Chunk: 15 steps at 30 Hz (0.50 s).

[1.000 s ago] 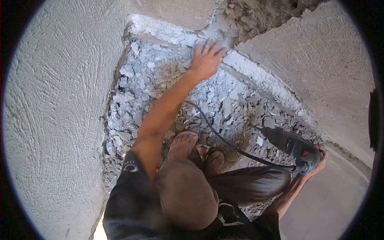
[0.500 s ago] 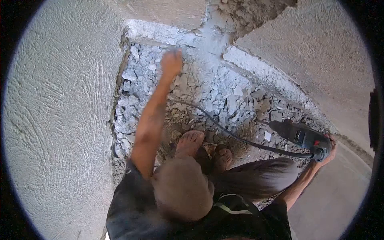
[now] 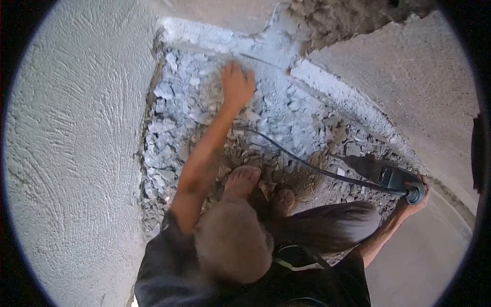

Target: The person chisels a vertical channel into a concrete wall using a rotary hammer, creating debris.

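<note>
My left hand (image 3: 239,86) reaches over broken concrete rubble (image 3: 174,97) in the upper middle, its fingers apart, nothing visible in them. Slight motion blur softens it. At the right, my right hand (image 3: 420,203) is wrapped round the rear handle of a dark power drill (image 3: 386,176). The drill lies low over the rubble with its front pointing left. From its rear a black cable (image 3: 307,176) curves left across the debris to below my left forearm.
A rough plastered wall (image 3: 82,143) rises on the left. A broken slab edge (image 3: 348,97) runs along the upper right, with loose dark earth (image 3: 342,25) behind it. My bare feet (image 3: 243,180) rest among the chunks. Pale dust covers the upper rubble.
My left hand has moved a little right, and its fingers have gone from curled to apart. The rubble beside it looks dustier. My right hand and the drill have hardly moved.
</note>
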Tool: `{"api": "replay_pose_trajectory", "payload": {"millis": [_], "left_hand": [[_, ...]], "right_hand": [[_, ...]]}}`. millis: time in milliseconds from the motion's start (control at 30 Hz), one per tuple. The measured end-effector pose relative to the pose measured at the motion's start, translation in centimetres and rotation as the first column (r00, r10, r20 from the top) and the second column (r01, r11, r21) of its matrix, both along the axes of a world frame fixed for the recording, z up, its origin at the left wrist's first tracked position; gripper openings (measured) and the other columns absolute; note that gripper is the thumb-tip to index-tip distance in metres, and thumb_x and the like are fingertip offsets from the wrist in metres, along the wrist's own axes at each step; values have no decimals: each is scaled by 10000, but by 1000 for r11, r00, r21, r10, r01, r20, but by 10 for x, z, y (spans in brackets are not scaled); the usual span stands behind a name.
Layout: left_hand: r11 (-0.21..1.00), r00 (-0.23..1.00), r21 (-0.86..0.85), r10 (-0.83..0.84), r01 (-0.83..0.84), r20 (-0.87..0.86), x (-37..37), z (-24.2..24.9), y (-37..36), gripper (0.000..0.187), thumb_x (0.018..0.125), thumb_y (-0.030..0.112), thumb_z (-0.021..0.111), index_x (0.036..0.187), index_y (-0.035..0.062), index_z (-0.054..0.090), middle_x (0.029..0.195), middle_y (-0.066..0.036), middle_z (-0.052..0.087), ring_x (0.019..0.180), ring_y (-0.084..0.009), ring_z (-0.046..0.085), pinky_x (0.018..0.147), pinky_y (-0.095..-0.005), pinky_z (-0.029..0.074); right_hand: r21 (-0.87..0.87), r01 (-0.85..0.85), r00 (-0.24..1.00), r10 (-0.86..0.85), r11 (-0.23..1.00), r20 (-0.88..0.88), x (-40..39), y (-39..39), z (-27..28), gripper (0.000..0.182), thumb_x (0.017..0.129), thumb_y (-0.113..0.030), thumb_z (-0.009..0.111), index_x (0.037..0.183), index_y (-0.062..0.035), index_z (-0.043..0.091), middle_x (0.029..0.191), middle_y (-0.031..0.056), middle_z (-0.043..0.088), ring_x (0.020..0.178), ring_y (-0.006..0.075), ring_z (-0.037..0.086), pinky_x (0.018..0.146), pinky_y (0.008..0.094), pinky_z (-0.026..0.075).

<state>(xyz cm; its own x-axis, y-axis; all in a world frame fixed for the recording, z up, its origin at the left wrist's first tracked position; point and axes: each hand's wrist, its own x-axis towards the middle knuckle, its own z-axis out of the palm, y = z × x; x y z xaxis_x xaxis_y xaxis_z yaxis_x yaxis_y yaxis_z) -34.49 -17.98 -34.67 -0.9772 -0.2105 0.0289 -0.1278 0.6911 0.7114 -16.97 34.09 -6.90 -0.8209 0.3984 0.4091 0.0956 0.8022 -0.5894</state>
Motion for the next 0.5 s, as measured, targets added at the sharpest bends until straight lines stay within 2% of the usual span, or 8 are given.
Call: {"api": "replay_pose_trajectory", "payload": {"millis": [67,100,200,267,300,400,467,500], "left_hand": [[972,979,-163,149,-171,-135,-11,-46,37,638,888,381,619,1259,-133,541,1298,-384,501,1227,-528,469,1067,-535,367],[894,923,-295,252,-338,-292,-16,-57,62,638,883,364,620,1240,-159,539,1268,-397,510,1204,-533,480,1051,-542,376],[957,999,-291,-28,14,-44,20,27,98,620,862,323,638,1269,-130,520,1322,-377,479,1217,-511,470,1032,-554,376],[773,762,438,-596,459,254,29,48,94,531,893,301,597,1216,-115,530,1286,-362,491,1101,-501,528,961,-561,417],[769,757,440,-602,463,255,29,45,86,531,893,301,597,1216,-115,530,1286,-362,491,1101,-501,528,961,-561,417],[891,836,166,-455,423,307,11,17,65,639,833,290,647,1307,-89,450,1427,-342,401,1272,-471,439,1016,-545,382],[936,961,-219,263,-276,-86,-9,-12,59,477,871,227,610,1274,-18,536,1220,-334,568,1111,-479,562,951,-542,447],[932,958,-221,271,-286,-97,-5,-21,66,477,871,227,610,1274,-18,536,1220,-334,568,1111,-479,562,951,-542,447]], "right_hand": [[278,22,1000,-18,960,-19,5,14,-6,380,886,-230,643,1156,37,629,1034,159,711,977,238,684,886,364,550],[57,-29,997,33,998,-74,10,26,-10,333,884,-227,642,1099,26,666,1064,148,701,986,231,679,879,366,550],[140,-19,999,23,990,-29,13,27,-4,340,892,-244,630,1086,32,671,1058,140,699,981,225,676,872,373,546],[172,-9,999,17,985,-41,11,28,-2,337,883,-226,637,1099,31,662,1050,136,704,958,219,676,866,365,545],[194,-5,999,15,981,-52,10,28,-4,338,874,-209,644,1112,31,652,1041,133,708,935,214,676,859,358,543],[164,5,1000,-4,986,-6,13,21,2,374,898,-320,647,979,40,705,1070,141,692,969,231,670,871,378,539],[21,60,997,-59,998,-41,18,33,-5,403,903,-352,650,947,43,712,1093,141,679,973,242,670,865,378,539],[31,17,998,-15,999,-63,18,32,-5,347,892,-279,655,1031,39,672,1038,128,688,943,223,669,844,356,542]]}}
